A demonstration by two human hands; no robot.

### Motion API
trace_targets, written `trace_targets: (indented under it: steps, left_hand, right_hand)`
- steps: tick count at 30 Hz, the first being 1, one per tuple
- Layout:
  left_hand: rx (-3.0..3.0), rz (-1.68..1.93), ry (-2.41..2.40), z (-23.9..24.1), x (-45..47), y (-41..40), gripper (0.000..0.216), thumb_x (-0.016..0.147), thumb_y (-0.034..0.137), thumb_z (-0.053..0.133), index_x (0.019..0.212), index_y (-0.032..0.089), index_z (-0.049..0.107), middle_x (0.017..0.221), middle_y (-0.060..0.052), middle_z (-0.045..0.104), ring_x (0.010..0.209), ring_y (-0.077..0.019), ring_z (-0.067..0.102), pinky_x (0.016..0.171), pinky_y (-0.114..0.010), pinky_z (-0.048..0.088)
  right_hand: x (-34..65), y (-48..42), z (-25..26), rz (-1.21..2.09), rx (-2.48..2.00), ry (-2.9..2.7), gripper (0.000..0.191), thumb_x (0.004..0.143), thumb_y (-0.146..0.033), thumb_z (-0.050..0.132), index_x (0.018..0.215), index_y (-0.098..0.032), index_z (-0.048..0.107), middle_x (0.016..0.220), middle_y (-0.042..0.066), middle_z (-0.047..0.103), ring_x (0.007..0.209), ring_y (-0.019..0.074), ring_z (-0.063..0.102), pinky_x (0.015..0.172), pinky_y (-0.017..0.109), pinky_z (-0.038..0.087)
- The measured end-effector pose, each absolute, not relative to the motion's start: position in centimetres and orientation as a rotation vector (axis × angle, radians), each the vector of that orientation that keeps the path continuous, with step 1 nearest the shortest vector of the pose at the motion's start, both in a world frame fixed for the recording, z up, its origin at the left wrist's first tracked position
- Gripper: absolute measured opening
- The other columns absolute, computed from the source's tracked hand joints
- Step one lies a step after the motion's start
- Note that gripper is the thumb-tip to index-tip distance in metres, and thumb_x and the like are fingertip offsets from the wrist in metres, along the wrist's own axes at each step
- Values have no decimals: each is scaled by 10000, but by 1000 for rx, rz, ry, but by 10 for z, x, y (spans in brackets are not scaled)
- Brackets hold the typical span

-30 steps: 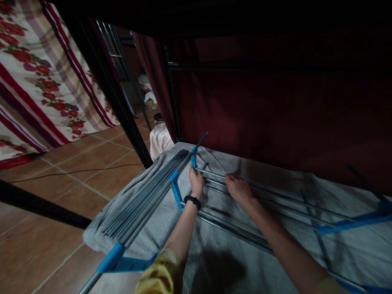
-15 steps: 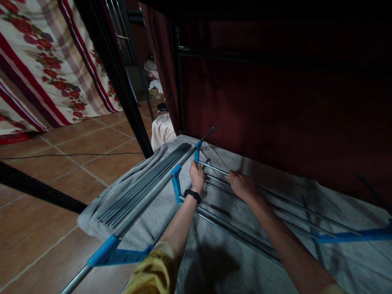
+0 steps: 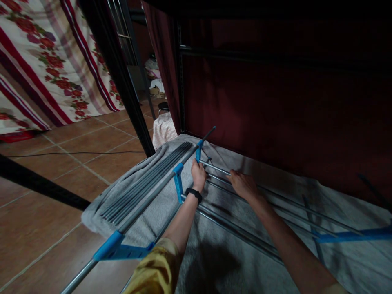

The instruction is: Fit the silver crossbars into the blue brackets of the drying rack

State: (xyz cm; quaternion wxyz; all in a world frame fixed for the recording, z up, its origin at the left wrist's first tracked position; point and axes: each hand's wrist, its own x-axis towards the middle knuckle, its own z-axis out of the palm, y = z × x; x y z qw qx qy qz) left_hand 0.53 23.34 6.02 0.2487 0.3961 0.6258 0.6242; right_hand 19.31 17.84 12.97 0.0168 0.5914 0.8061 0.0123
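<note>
My left hand (image 3: pixel 199 174), with a black band (image 3: pixel 194 194) on its wrist, is closed around the lower end of a blue plastic bracket (image 3: pixel 198 152). That bracket hangs from a long grey metal pole (image 3: pixel 147 199). My right hand (image 3: pixel 244 185) grips a thin metal tube (image 3: pixel 216 168) whose left end meets the bracket at my left fingers. A second blue bracket (image 3: pixel 178 183) sits nearer to me on the same pole. More tubes run rightward beneath my right hand to a blue slotted bar (image 3: pixel 352 235).
A bundle of thin grey rods (image 3: pixel 150 179) lies left of the pole on a grey blanket (image 3: pixel 245 261). A black metal post (image 3: pixel 122 81) rises at the left, before a tiled floor (image 3: pixel 70 175) and a floral curtain (image 3: pixel 58 69). Dark red cloth (image 3: pixel 275 114) hangs behind.
The view has shifted slightly, so everything sits a little further right. Both hands keep their grips, and the bracket and tube show no clear movement.
</note>
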Motion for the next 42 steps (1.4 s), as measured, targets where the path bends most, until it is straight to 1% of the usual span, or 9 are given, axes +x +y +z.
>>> trace_targets:
  steps: [4, 9, 16, 23, 27, 33, 37, 42]
  left_hand:
    - [1107, 1680, 1734, 62, 5, 231, 122, 875, 101, 497, 838, 217, 500, 786, -31, 576, 811, -196, 587, 857, -323, 469]
    - [1138, 1645, 1762, 63, 5, 230, 139, 886, 78, 476, 858, 203, 529, 794, -35, 596, 793, -186, 597, 840, -310, 472]
    - [1168, 1624, 1775, 65, 5, 229, 142, 895, 80, 466, 896, 198, 547, 818, -54, 621, 804, -195, 607, 831, -314, 474]
    - [1178, 1610, 1776, 67, 5, 228, 124, 913, 106, 467, 873, 206, 529, 820, -48, 622, 809, -196, 611, 841, -319, 472]
    - [1163, 1590, 1790, 68, 5, 229, 94, 916, 141, 504, 856, 211, 522, 828, -55, 633, 821, -207, 621, 834, -326, 475]
    - [1158, 1571, 1807, 69, 5, 230, 127, 906, 101, 474, 867, 203, 540, 839, -77, 646, 842, -219, 642, 860, -343, 474]
    - [1164, 1575, 1808, 67, 4, 230, 128, 906, 108, 476, 903, 206, 557, 870, -76, 661, 877, -215, 646, 881, -335, 477]
    - [1157, 1582, 1816, 65, 4, 231, 146, 907, 113, 476, 963, 192, 585, 949, -107, 690, 934, -225, 658, 917, -345, 480]
  right_hand:
    - [196, 181, 129, 23, 1810, 2515, 361, 1065, -398, 276, 1127, -230, 589, 1077, 75, 756, 985, 221, 727, 736, 300, 439]
    - [198, 181, 129, 29, 1800, 2522, 376, 1064, -406, 270, 1150, -235, 592, 1049, 76, 761, 971, 234, 728, 739, 311, 433]
    - [198, 181, 131, -9, 1811, 2510, 388, 1062, -418, 266, 1152, -239, 598, 1057, 82, 759, 975, 228, 723, 749, 311, 432]
    - [200, 186, 131, -30, 1805, 2491, 367, 1058, -422, 297, 1152, -244, 604, 1058, 77, 760, 967, 220, 719, 748, 303, 422]
    - [202, 189, 132, -48, 1806, 2501, 360, 1059, -421, 302, 1131, -252, 611, 1059, 66, 761, 958, 209, 715, 738, 293, 411]
    - [202, 186, 131, -48, 1821, 2530, 338, 1054, -427, 329, 1106, -256, 617, 1049, 59, 763, 945, 205, 713, 727, 291, 394]
    - [201, 187, 134, -121, 1823, 2525, 337, 1053, -422, 332, 1093, -255, 622, 1036, 57, 762, 949, 203, 710, 723, 289, 387]
    - [200, 188, 138, -185, 1789, 2506, 361, 1054, -419, 314, 1094, -249, 630, 1047, 64, 757, 970, 198, 701, 752, 283, 395]
